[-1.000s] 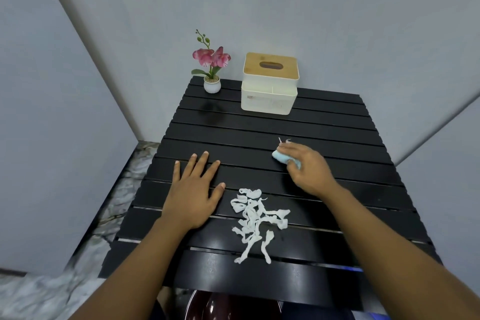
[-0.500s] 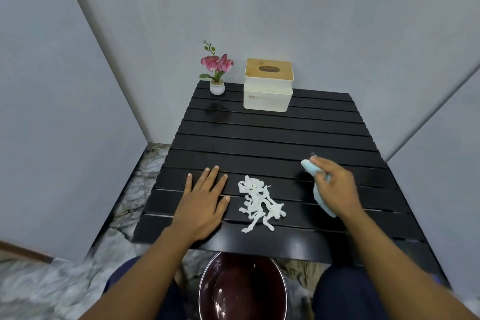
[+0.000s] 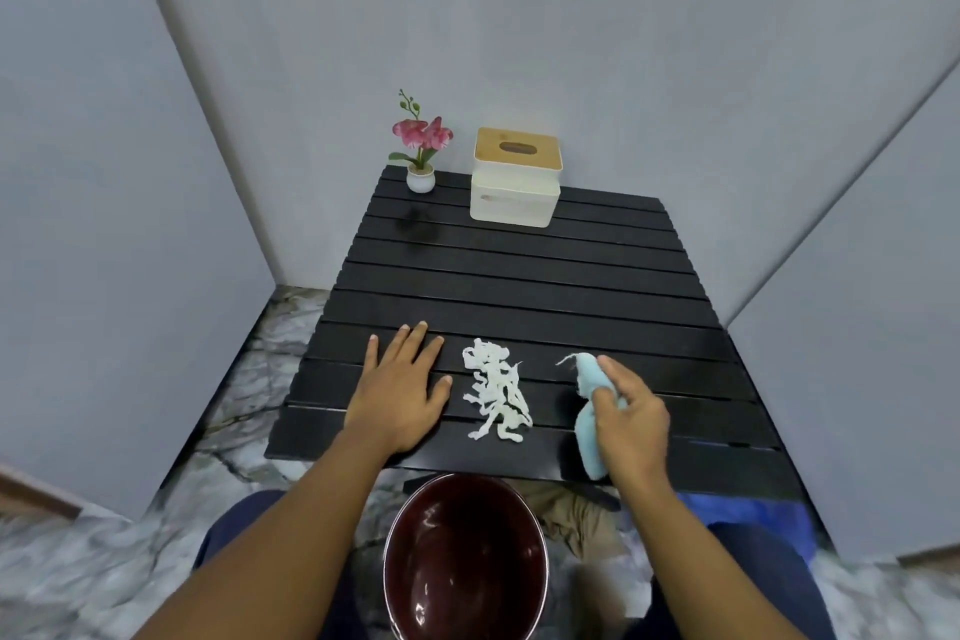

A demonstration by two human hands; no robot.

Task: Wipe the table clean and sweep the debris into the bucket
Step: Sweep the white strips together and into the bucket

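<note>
One black slatted desk point(image 3: 519, 276) carries four kinds of things. Near its near edge, about midway along, lies one loose pile of white paper shreds point(image 3: 496, 390); the strips are tangled and too many to count. The left hand point(image 3: 402, 392) lies flat on the desk just left of the pile, palm down, its fingers point(image 3: 410, 343) spread and released, holding nothing. The right hand point(image 3: 631, 418) is just right of the pile, its fingers clenched around one light blue cloth point(image 3: 587, 398), which hangs down to the desk near the near edge. At the far left corner stands one small white pot with a pink flower point(image 3: 422, 146). Just beside it, along the far edge, sits one white tissue box point(image 3: 514, 182) with a wooden lid and a slot; no writing can be read on it. One dark red bucket point(image 3: 465, 561) stands on the floor below the near edge, between the person's knees.
</note>
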